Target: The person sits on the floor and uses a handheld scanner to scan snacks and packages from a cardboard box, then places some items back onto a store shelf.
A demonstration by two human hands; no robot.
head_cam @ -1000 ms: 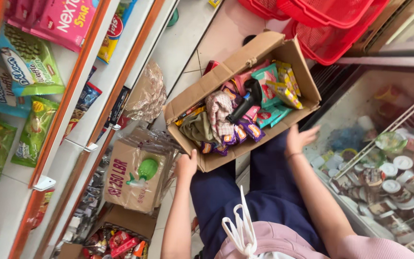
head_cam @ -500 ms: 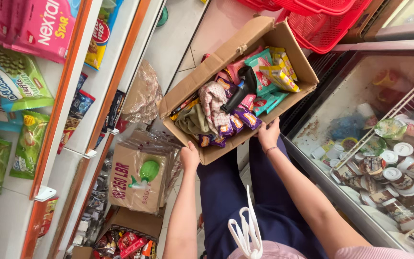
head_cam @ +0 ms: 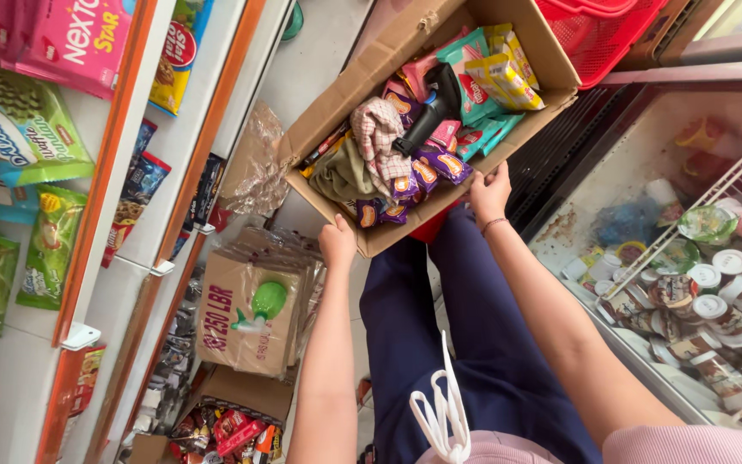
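An open cardboard box sits across my knees, tilted. It holds several snack packets in purple, teal, yellow and pink, a checked cloth, an olive cloth and a black handheld device. My left hand grips the box's near edge at its left corner. My right hand grips the same near edge further right, with a thin band on its wrist.
Orange-edged shelves with snack bags run along the left. A flat stack of brown cartons and an open box of packets lie on the floor. A glass-topped freezer of tubs stands right. Red baskets sit behind.
Both hands stay on the box's near edge while the box shifts up and right in view. The shelves and the freezer fill more of the picture now.
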